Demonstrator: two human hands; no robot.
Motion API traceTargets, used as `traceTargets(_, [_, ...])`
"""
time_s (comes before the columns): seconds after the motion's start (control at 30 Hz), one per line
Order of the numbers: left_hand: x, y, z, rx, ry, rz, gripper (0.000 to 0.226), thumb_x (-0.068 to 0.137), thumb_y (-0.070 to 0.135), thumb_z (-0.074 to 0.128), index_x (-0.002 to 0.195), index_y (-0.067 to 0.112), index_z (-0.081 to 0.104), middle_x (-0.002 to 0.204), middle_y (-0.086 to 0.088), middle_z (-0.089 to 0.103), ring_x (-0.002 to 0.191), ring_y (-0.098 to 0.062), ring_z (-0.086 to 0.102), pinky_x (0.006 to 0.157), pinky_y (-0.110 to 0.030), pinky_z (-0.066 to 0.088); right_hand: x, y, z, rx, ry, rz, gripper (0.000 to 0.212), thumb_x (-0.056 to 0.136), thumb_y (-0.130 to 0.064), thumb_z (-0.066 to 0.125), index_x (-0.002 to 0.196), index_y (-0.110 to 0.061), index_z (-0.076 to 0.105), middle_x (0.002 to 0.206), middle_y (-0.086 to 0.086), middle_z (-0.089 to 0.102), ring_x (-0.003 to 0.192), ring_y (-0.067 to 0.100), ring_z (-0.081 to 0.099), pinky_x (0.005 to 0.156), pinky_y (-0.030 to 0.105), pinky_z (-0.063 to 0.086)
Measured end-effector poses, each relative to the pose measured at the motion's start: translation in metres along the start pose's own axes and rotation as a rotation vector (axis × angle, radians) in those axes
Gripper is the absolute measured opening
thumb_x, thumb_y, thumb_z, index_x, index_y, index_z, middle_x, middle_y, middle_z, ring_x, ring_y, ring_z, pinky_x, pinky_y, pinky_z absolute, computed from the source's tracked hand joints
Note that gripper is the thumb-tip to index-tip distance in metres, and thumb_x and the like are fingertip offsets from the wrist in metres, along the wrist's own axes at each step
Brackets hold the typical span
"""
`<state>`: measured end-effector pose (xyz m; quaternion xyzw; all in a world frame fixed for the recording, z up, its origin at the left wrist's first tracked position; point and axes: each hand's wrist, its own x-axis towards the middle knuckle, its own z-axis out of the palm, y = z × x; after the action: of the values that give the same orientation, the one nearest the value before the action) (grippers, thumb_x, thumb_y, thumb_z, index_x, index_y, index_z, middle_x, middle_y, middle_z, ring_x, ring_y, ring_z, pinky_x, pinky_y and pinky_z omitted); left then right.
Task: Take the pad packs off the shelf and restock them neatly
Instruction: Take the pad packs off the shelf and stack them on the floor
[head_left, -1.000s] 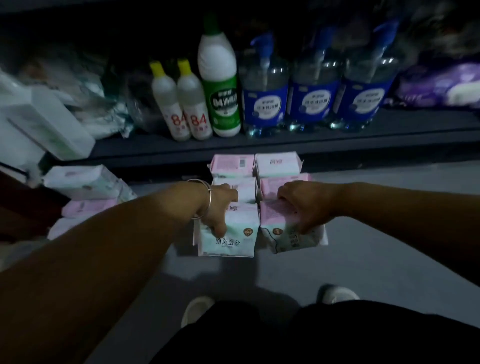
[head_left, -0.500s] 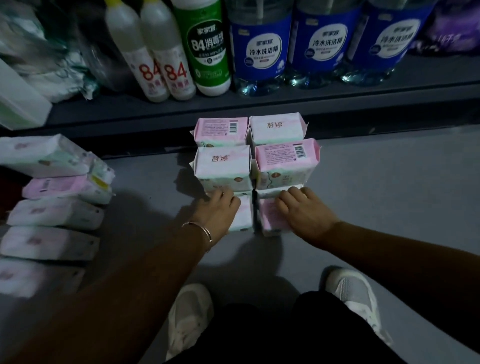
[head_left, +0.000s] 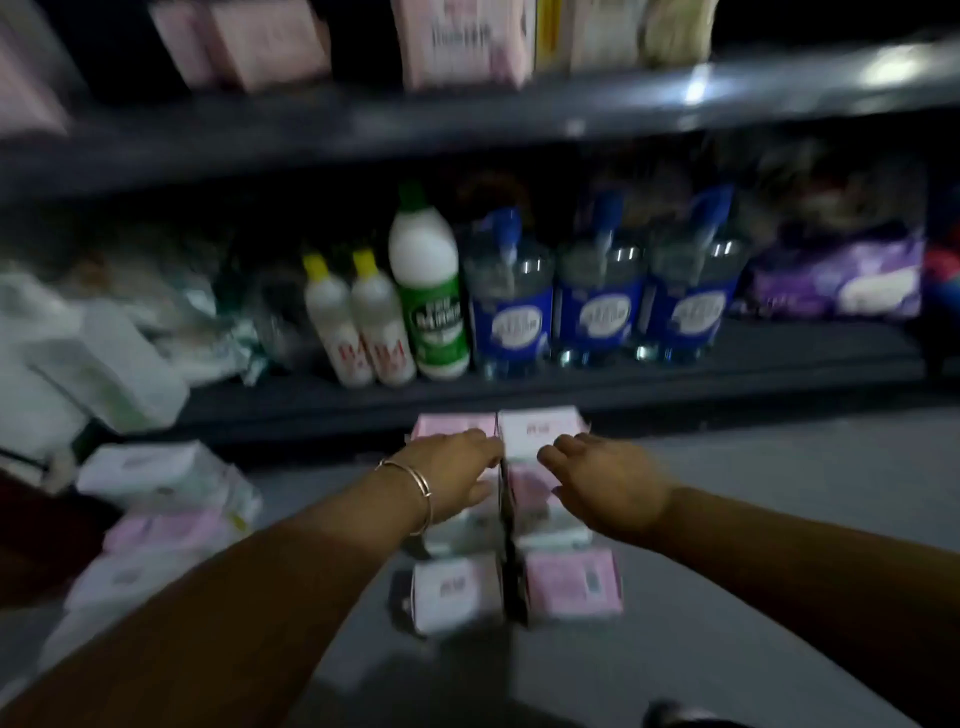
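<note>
**Both hands over the pad pack block on the floor, frame blurred**

Far left: loose pile of pad packs (head_left: 171, 499), white and pale pink, stacked unevenly on the floor (head_left: 779, 519) beside the shelf (head_left: 571, 384). Long axes run roughly left-right, some tilted.

Left hand (head_left: 457, 475), bangle (head_left: 410, 493) on the wrist, lies on the middle-left pack of the block. Fingers reach forward, fairly straight, tips near the far row. Whether they curl over an edge: cannot tell, motion blur.

Centre: block of pad packs (head_left: 514, 519), two columns by three rows, standing on the floor just in front of the bottom shelf edge. Soft rectangular wrappers, pink and white alternating, print unreadable. Each pack's long axis runs left-right; the columns run away from the person toward the shelf. Near-left pack (head_left: 457, 592) white, near-right pack (head_left: 574, 582) pink, both uncovered.

Right hand (head_left: 602, 480) sits over the middle-right pack, fingers loosely bent, pointing forward-left. Grip or mere contact: cannot tell.

Behind, on the bottom shelf: two yellow-capped bottles (head_left: 358, 332), green-label bottle (head_left: 431, 296), three blue-label pump bottles (head_left: 602, 306), purple pack (head_left: 836, 280) at right.
</note>
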<state>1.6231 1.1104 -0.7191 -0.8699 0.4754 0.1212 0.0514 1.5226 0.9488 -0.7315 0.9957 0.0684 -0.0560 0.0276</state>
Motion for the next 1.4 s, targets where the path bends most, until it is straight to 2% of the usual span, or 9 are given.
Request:
traceTargets(0.3, [-0.013,-0.044,-0.191,-0.072,0.456,0.014,0.023,0.093,0.032,0.052,0.109,0.016,0.053,0.11,-0.004,0.054,0.101,-0.025,0.055,0.085,-0.035,0.044,0.041,0.029,-0.211,-0.008,0.438,0.268,0.026,0.093,-0.024,0.048,0.116,-0.013,0.049,0.118,0.008,0.058,0.106,0.03,0.057,0.074,0.034,0.043])
traceTargets(0.6, [0.015,-0.071,-0.28,-0.062,0.678,0.02,0.035,0.089,0.031,0.059,0.12,0.015,0.049,0.124,-0.001,0.045,0.112,-0.019,0.048,0.087,-0.028,0.039,0.078,0.06,-0.274,0.006,0.511,0.403,0.034,0.089,-0.017,0.054,0.121,-0.009,0.046,0.122,0.012,0.051,0.111,0.032,0.051,0.078,0.036,0.043])
traceTargets(0.7, [0.044,-0.069,-0.297,-0.038,0.688,0.008,0.042,0.089,0.035,0.059,0.125,0.018,0.047,0.129,0.0,0.042,0.119,-0.018,0.042,0.093,-0.027,0.037,0.086,0.089,-0.281,-0.04,0.517,0.413,0.045,0.089,-0.017,0.054,0.131,-0.01,0.042,0.132,0.011,0.044,0.12,0.029,0.043,0.087,0.038,0.043])
traceTargets(0.8, [0.074,-0.065,-0.312,-0.019,0.695,0.01,0.046,0.088,0.038,0.059,0.128,0.02,0.045,0.132,0.0,0.041,0.123,-0.02,0.041,0.102,-0.034,0.037,0.09,0.123,-0.286,-0.103,0.494,0.463,0.053,0.088,-0.031,0.059,0.133,-0.013,0.039,0.133,0.009,0.043,0.124,0.028,0.038,0.095,0.039,0.039])
traceTargets(0.97, [0.118,-0.054,-0.337,0.062,0.646,0.028,0.057,0.087,0.044,0.059,0.135,0.021,0.04,0.137,-0.001,0.038,0.129,-0.018,0.035,0.106,-0.033,0.032,0.097,0.17,-0.297,-0.171,0.494,0.561,0.071,0.081,-0.05,0.062,0.136,-0.014,0.036,0.138,0.007,0.038,0.126,0.03,0.034,0.103,0.046,0.035])
traceTargets(1.1, [0.148,-0.044,-0.356,0.082,0.582,0.012,0.069,0.083,0.047,0.062,0.14,0.02,0.034,0.141,-0.002,0.035,0.131,-0.02,0.033,0.108,-0.036,0.03,0.1,0.195,-0.308,-0.168,0.572,0.517,0.07,0.083,-0.051,0.059,0.138,-0.015,0.035,0.144,0.005,0.033,0.13,0.028,0.029,0.103,0.043,0.031])
traceTargets(1.23, [0.178,-0.031,-0.362,0.083,0.488,0.028,0.086,0.076,0.053,0.067,0.144,0.017,0.028,0.143,-0.004,0.031,0.132,-0.023,0.031,0.109,-0.039,0.03,0.104,0.213,-0.315,-0.201,0.677,0.538,0.064,0.086,-0.054,0.053,0.135,-0.015,0.039,0.136,0.008,0.04,0.124,0.028,0.032,0.1,0.041,0.031])
traceTargets(1.3, [0.191,-0.023,-0.365,0.082,0.436,0.027,0.094,0.073,0.055,0.069,0.146,0.017,0.024,0.147,-0.004,0.029,0.135,-0.023,0.028,0.111,-0.041,0.028,0.107,0.223,-0.316,-0.164,0.708,0.597,0.066,0.085,-0.055,0.053,0.135,-0.015,0.039,0.135,0.009,0.039,0.124,0.029,0.031,0.1,0.043,0.03])
traceTargets(1.4, [0.205,-0.016,-0.37,0.075,0.396,0.019,0.098,0.07,0.058,0.069,0.147,0.019,0.022,0.149,-0.003,0.026,0.138,-0.024,0.026,0.112,-0.042,0.027,0.115,0.24,-0.317,0.093,0.708,0.759,0.078,0.079,-0.062,0.057,0.136,-0.014,0.033,0.138,0.012,0.035,0.127,0.034,0.032,0.102,0.048,0.03])
